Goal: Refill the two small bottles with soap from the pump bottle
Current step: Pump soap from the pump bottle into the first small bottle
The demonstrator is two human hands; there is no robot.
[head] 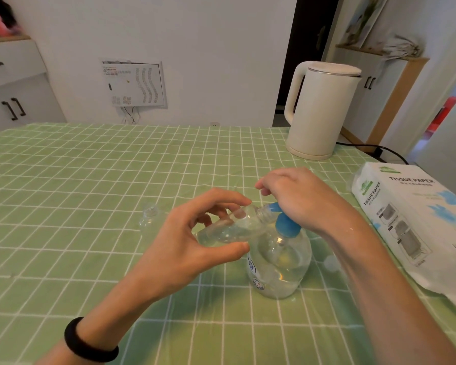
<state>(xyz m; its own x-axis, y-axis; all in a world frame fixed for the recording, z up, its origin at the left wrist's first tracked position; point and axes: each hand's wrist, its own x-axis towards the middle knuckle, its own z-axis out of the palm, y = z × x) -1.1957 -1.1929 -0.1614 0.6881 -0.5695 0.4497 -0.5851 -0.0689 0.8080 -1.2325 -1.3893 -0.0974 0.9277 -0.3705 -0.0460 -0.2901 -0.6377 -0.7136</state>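
Head camera view: a person refills a small bottle (232,225) at the pump bottle (279,270), which stands on a green checked tablecloth (90,180). The left hand (195,233) pinches the small bottle between thumb and fingertips and holds it tilted almost flat, just above the pump bottle's shoulder. Its open mouth meets the blue nozzle (273,207), apparently so the soap runs straight in. The right hand (298,196) lies over the pump head with its fingers loosely curled and gripping nothing; it is placed to press down, and whether the thumb hooks the pump is hidden. The held bottle appears partly filled. A second small bottle (148,218) stands uncapped and upright to the left of the pump bottle, likely waiting its turn. A kettle (324,109) sits well behind the pump bottle, and a tissue pack (406,206) lies to its right.
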